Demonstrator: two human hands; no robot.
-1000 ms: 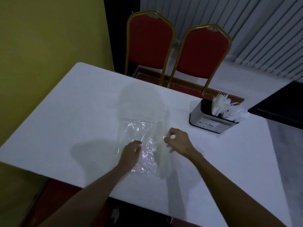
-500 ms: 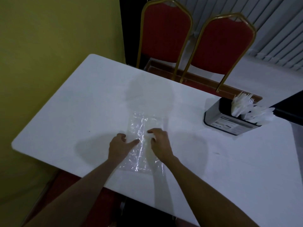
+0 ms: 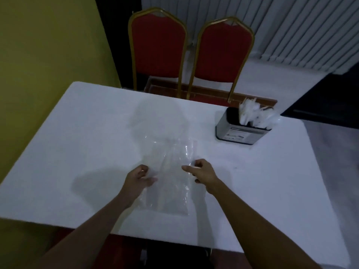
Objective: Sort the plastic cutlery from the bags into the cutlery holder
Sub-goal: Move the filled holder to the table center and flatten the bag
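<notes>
white table bears a flat, seemingly emptied bag at its near edge; cutlery holder looks full by the far right corner. left hand and right hand curl at the bag's sides, grip unclear.

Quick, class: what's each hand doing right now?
Left hand: curled at edge of clear bag; grip cannot be told.
Right hand: curled at opposite edge; cannot be told.

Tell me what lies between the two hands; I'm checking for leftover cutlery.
Head view: only the clear plastic bag lies between left hand and right hand.
</notes>
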